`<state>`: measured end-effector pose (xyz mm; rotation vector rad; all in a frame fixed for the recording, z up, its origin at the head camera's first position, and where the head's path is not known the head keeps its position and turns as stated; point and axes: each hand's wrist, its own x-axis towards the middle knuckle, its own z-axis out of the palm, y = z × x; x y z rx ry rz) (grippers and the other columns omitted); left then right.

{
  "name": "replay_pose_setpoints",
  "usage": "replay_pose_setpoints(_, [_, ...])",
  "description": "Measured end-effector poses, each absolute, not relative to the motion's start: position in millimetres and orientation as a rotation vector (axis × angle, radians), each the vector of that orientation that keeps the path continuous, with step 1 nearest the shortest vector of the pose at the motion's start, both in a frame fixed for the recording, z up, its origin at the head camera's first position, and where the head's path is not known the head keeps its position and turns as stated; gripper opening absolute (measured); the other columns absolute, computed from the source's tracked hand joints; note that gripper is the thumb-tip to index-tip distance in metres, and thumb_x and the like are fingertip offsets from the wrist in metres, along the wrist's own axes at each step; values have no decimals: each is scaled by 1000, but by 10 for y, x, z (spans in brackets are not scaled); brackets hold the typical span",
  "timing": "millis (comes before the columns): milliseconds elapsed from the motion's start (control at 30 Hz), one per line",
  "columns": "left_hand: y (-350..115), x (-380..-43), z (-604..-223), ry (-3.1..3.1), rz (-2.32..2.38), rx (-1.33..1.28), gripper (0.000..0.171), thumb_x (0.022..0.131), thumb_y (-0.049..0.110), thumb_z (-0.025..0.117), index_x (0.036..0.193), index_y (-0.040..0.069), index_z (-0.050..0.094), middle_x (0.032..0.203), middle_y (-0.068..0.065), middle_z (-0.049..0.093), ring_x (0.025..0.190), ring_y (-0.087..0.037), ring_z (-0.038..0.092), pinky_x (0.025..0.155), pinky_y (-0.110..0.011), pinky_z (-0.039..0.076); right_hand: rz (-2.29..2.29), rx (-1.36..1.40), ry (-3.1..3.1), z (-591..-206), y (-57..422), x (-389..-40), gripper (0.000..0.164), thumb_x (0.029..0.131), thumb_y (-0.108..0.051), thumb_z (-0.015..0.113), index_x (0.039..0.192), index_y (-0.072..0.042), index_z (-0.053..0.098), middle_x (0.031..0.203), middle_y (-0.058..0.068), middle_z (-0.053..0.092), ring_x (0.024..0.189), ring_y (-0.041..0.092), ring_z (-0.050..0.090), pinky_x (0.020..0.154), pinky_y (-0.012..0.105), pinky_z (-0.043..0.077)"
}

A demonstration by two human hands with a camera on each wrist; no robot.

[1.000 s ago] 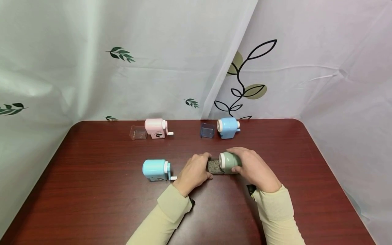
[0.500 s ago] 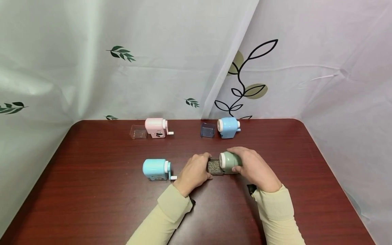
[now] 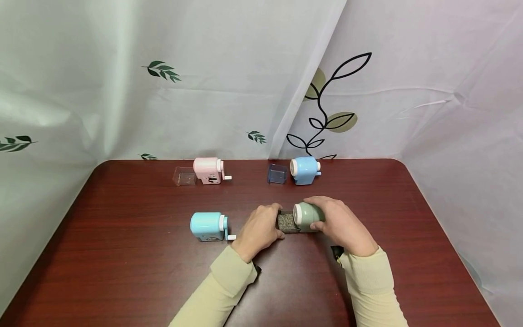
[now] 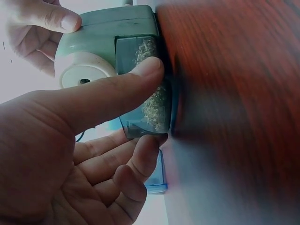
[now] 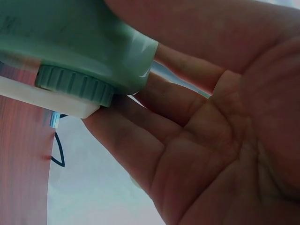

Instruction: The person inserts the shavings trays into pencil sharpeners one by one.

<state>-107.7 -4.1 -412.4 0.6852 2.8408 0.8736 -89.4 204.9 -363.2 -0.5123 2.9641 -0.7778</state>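
My right hand (image 3: pixel 337 222) grips the body of a green hand-crank pencil sharpener (image 3: pixel 311 214), thumb on the near side and fingers on the far side. Its white round front faces left. A clear drawer (image 4: pixel 130 52) sticks partly out of that front, holding grey-brown pencil shavings (image 3: pixel 287 221). My left hand (image 3: pixel 259 229) holds the drawer's outer end between thumb and fingers. In the left wrist view the drawer sits close over the table, and the pencil hole shows above it. The right wrist view shows the sharpener's white crank arm (image 5: pixel 47 96), hidden in the head view.
A light-blue sharpener (image 3: pixel 207 225) stands just left of my left hand. At the back are a pink sharpener (image 3: pixel 207 170) beside a clear drawer (image 3: pixel 185 177), and a blue sharpener (image 3: pixel 305 170) beside a dark-blue drawer (image 3: pixel 277 174). A patterned curtain (image 3: pixel 229 91) hangs behind the table.
My right hand and the green sharpener have edged very slightly right. The left hand keeps its hold on the drawer, and the other sharpeners stand where they were.
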Motion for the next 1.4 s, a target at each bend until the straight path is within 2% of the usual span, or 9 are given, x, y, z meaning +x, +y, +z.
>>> replay_pose_setpoints(733, [62,-1103,-4104,2840,826,665,62,66,17,96,119,3,66,104,-12,73,88,-27,71,75,-39,57,-769,-495,2941,-3632,2039,-887,58,73,5,84,127,-2,66,124,12,67,107,28,64,91,47,50])
replay_pose_setpoints(1400, [169,-1117,-4154,2878,857,702,60,63,18,97,113,4,67,98,-9,73,83,-23,70,73,-36,56,-790,-525,2956,-3635,2037,-893,56,72,5,84,125,-2,67,121,12,68,105,27,64,90,46,50])
